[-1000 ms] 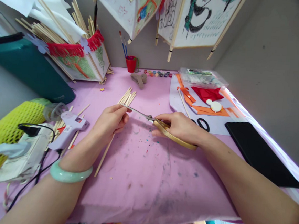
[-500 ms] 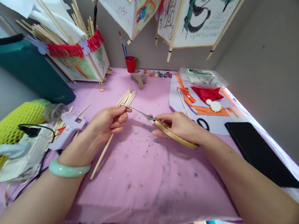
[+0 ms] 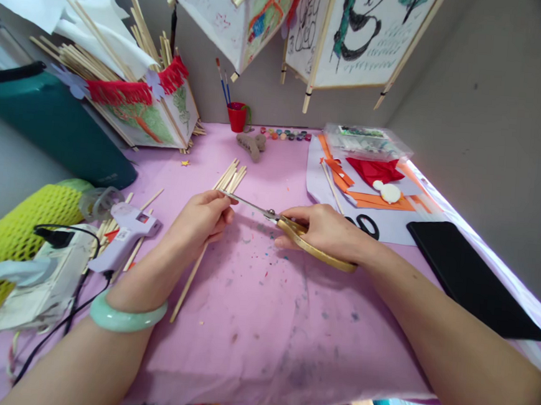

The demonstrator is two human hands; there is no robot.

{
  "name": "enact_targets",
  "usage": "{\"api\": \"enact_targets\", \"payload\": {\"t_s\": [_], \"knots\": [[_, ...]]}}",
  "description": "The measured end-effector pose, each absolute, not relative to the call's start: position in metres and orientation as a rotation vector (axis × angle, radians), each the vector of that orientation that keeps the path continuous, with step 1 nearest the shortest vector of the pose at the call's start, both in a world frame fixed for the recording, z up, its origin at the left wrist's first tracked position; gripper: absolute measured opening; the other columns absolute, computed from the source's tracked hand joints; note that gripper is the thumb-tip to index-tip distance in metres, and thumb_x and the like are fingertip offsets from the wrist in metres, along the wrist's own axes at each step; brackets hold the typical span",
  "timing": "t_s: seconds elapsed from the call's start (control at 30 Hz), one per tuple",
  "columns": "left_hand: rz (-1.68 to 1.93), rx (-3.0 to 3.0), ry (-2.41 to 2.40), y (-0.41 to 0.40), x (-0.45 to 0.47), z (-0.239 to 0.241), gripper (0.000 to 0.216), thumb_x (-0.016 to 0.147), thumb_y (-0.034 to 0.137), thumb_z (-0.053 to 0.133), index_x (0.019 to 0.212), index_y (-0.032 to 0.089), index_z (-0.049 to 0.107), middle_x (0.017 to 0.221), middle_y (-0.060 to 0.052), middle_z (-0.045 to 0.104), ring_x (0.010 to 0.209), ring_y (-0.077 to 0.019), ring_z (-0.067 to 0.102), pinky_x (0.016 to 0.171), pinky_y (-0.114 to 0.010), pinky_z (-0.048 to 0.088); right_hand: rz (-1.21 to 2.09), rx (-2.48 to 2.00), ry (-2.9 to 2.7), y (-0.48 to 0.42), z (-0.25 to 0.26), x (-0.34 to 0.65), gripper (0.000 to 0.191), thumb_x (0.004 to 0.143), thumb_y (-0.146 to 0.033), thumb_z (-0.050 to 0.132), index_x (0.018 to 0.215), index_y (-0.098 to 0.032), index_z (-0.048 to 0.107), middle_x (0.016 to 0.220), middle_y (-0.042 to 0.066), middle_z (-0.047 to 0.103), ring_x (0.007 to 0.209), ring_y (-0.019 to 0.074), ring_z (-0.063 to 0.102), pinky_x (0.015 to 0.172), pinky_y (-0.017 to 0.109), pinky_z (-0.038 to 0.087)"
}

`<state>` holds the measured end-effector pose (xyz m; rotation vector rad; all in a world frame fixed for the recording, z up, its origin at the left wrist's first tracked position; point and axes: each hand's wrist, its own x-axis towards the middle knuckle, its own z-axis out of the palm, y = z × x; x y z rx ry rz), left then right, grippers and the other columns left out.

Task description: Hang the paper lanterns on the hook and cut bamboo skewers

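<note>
My left hand (image 3: 209,217), with a pale green bangle (image 3: 128,313) on its wrist, is closed on a thin wooden stick (image 3: 190,283) whose lower end slants down toward me. My right hand (image 3: 324,233) grips gold-handled scissors (image 3: 270,214). Their blades reach left to my left fingertips and the upper part of the stick; what lies between the blades there is too small to make out. Just beyond my left hand, several more sticks (image 3: 229,175) lie in a loose bundle on the pink cloth (image 3: 251,326).
A lilac glue gun (image 3: 130,232), its cord and a white power strip (image 3: 42,284) are at the left, below a teal bottle (image 3: 56,123). Paper lanterns (image 3: 358,41) hang overhead. At the right lie orange paper strips (image 3: 385,201), black loops (image 3: 368,226) and a black tablet-like slab (image 3: 473,278).
My left hand has turned slightly, its knuckles rolling over, and the stick's lower end has shifted a little right. The scissors have barely moved.
</note>
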<state>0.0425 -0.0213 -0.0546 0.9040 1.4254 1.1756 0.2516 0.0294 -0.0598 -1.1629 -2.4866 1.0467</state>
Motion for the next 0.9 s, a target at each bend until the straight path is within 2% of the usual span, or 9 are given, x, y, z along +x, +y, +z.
{"api": "enact_targets", "payload": {"t_s": [0.1, 0.4, 0.73, 0.9], "knots": [[1.156, 0.917, 1.44, -0.021, 0.042, -0.055, 0.006, 0.073, 0.01, 0.051, 0.073, 0.016, 0.051, 0.05, 0.004, 0.048, 0.028, -0.0022, 0.023, 0.029, -0.017, 0.014, 1.04, -1.174, -2.485, 0.029, -0.059, 0.252, 0.04, 0.067, -0.056, 0.061, 0.088, -0.022, 0.066, 0.071, -0.001, 0.061, 0.063, 0.0138, 0.051, 0.055, 0.024, 0.034], [1.157, 0.929, 1.472, -0.024, 0.044, -0.054, 0.01, 0.08, 0.018, 0.046, 0.074, 0.015, 0.054, 0.049, 0.004, 0.045, 0.029, -0.0022, 0.022, 0.03, -0.017, 0.013, 1.055, -1.153, -2.491, 0.029, -0.059, 0.251, 0.04, 0.067, -0.055, 0.061, 0.089, -0.021, 0.066, 0.069, -0.001, 0.058, 0.062, 0.0132, 0.049, 0.055, 0.024, 0.033], [1.065, 0.792, 1.176, -0.022, 0.027, -0.051, 0.014, 0.082, 0.017, 0.044, 0.077, 0.013, 0.056, 0.047, 0.006, 0.038, 0.03, -0.0013, 0.016, 0.028, -0.014, 0.015, 1.174, -1.073, -2.484, 0.034, -0.058, 0.258, 0.035, 0.069, -0.049, 0.062, 0.087, -0.019, 0.066, 0.068, -0.002, 0.056, 0.062, 0.0121, 0.047, 0.054, 0.023, 0.032], [1.097, 0.85, 1.252, -0.023, 0.033, -0.05, 0.014, 0.083, 0.016, 0.043, 0.079, 0.013, 0.056, 0.049, 0.005, 0.042, 0.029, -0.0016, 0.019, 0.029, -0.015, 0.015, 1.199, -1.104, -2.464, 0.034, -0.059, 0.258, 0.036, 0.069, -0.049, 0.062, 0.089, -0.02, 0.066, 0.07, -0.001, 0.058, 0.064, 0.0131, 0.049, 0.054, 0.023, 0.032]]}}
